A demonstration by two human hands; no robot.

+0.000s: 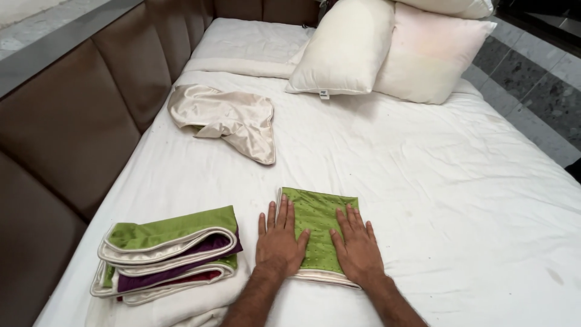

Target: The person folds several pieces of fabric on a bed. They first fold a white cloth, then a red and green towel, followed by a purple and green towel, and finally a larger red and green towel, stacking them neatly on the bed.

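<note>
Head view showed your left hand and right hand spread flat, gripping nothing, pressing a folded green cushion cover on the white bed. Folded covers sat stacked just left.

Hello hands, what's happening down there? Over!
Left hand and right hand flat on folded green cloth. Folded stack left of it. Nothing blocking.

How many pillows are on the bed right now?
3, all at the head of the bed: a cream pillow in front, a pinkish pillow to its right, and a top pillow cut off by the frame's edge. More may be hidden.
</note>
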